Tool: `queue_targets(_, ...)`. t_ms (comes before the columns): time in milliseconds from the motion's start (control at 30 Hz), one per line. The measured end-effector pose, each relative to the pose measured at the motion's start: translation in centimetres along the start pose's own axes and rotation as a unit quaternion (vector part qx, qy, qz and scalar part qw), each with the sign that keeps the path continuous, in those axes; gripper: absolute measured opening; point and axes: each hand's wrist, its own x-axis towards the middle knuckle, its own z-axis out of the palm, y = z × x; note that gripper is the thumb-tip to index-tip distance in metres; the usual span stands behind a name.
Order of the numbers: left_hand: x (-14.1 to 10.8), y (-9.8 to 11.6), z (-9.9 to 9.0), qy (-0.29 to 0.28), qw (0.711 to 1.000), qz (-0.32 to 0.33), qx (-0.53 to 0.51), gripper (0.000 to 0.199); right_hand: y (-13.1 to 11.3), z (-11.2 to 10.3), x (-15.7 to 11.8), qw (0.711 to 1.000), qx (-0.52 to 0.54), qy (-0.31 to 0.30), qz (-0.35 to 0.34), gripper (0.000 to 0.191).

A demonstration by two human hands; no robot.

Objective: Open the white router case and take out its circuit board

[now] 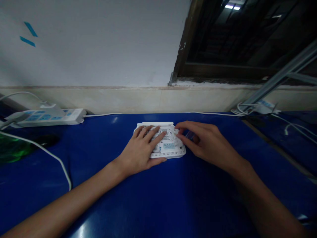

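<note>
Bare forearms (84, 193) stretched from the lower corners of the frame to a white vented device (176, 151) at centre, the left hand (138, 151) across it, fingers (158, 139) spread, the right hand (208, 139) bunched at its right edge, pinching what I could not tell. Handling looked under way; what was finished or left did not show. Around lay a glossy blue surface (158, 201), a power strip (77, 115) at left, a pale wall (111, 43) and dark window (230, 39) above.

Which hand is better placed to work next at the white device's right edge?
Probably the right hand: its fingertips are there, while the left hand lies spread across the white device.
</note>
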Motion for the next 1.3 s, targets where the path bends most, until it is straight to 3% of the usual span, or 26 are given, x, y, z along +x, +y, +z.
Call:
queue_targets(133, -0.02, 0.03, -0.03, 0.005, 1.000, 0.001, -0.002, 0.085, -0.12, -0.19, -0.09, 1.000, 0.016, -0.005, -0.016, 0.054)
queue_targets(300, 0.01, 0.04, -0.07, 0.002, 1.000, 0.000, -0.001, 0.084, -0.04, -0.12, -0.13, 1.000, -0.004, -0.007, -0.003, 0.032)
queue_targets(500, 0.03, 0.05, -0.02, 0.000, 1.000, -0.002, 0.002, 0.085, -0.05, -0.20, -0.16, 1.000, 0.010, -0.016, -0.020, 0.047)
queue_targets(667, 0.00, 0.07, -0.13, -0.002, 1.000, -0.001, 0.001, 0.083, 0.11, -0.11, -0.21, 1.000, 0.006, -0.003, -0.008, 0.034)
queue_targets(867, 0.03, 0.00, -0.02, 0.002, 1.000, -0.001, 0.002, 0.084, -0.14, -0.31, -0.22, 1.000, 0.010, -0.015, -0.016, 0.047)
queue_targets(1033, 0.03, 0.00, 0.02, 0.004, 1.000, 0.000, 0.006, 0.084, 0.28, 0.07, -0.33, 1.000, 0.007, -0.002, -0.016, 0.034)
queue_targets(1200, -0.06, 0.07, -0.12, 0.003, 1.000, 0.001, 0.007, 0.084, 0.27, 0.02, -0.39, 1.000, 0.011, -0.012, -0.018, 0.045)
queue_targets(1300, -0.05, 0.08, -0.09, 0.007, 1.000, 0.001, 0.005, 0.083, 0.37, 0.14, -0.40, 1.000, 0.003, -0.014, -0.010, 0.037)
